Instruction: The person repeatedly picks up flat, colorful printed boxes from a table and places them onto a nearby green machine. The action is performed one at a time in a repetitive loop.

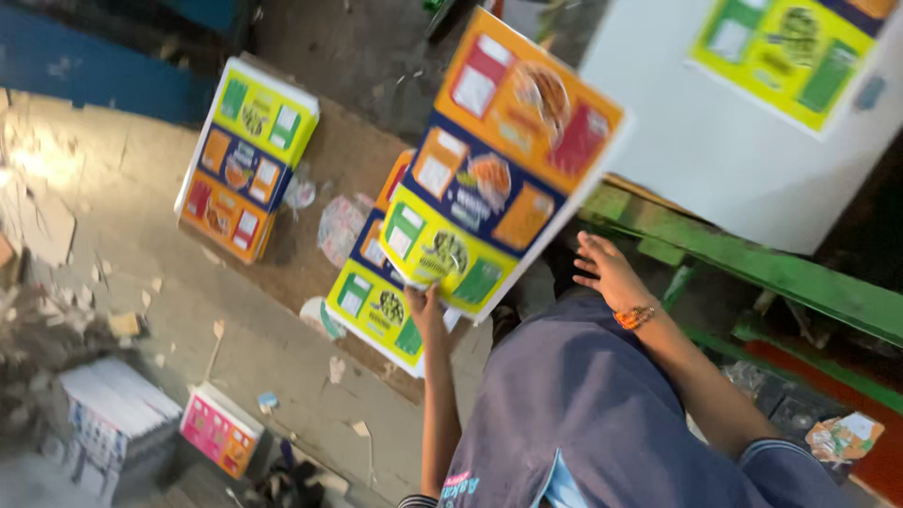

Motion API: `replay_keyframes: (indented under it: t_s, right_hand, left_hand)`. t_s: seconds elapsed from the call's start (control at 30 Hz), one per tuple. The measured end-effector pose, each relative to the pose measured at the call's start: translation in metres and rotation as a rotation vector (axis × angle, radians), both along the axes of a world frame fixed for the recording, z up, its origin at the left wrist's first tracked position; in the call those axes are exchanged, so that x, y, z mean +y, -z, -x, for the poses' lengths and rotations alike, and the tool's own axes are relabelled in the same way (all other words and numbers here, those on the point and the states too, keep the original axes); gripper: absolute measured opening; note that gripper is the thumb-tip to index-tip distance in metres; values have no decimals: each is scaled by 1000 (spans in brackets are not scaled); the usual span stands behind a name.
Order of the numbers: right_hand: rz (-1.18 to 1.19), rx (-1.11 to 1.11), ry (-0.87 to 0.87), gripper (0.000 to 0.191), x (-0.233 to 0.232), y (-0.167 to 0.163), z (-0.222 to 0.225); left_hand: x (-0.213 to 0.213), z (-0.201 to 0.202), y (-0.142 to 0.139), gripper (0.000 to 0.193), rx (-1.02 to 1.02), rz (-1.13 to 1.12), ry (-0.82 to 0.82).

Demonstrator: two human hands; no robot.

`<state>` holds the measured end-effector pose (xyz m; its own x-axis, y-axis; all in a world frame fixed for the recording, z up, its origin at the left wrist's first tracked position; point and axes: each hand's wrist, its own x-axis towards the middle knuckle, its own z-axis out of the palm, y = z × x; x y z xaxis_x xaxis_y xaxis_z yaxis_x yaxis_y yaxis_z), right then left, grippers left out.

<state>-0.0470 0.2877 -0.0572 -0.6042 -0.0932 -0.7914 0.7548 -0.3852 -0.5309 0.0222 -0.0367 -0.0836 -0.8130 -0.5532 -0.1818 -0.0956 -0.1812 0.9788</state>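
Your left hand (425, 303) pinches the lower edge of the printed sheet (499, 160), holding it raised and tilted clear of the stack (376, 282) below, while your right hand (609, 273) hovers open beside its edge, grasping nothing, seemingly ready to steady it.

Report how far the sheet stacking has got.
Done: two piles of printed sheets lie on the floor, the far stack and the near stack. In hand: the left hand holds up a printed sheet; the right hand is open, empty. What remains is out of view.
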Motion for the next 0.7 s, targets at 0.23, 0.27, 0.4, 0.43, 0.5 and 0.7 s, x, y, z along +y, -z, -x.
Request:
replay_keyframes:
  t_s: [0.23,0.27,0.4,0.43,0.5,0.7]
  right_hand:
    - [-3,439,140,22,-52,59,34]
    - [-73,505,86,21,-62,60,42]
    - [-417,819,-202,16,-105,51,66]
    - [-515,908,-290,14,-116,47,69]
    - [-805,1038,-394,19,-131,43,72]
    - [-1246,1046,-657,55,-141,55,75]
  left_hand:
    - [-85,-105,11,59,-117,169,-364]
    - [-90,-109,13,59,-105,183,-412]
    - [-110,-110,19,60,-289,341,-545]
    - [-114,-109,18,61,-319,377,-562]
    - [-118,-111,21,64,-361,461,-576]
    - [-94,-144,45,103,-575,877,-394]
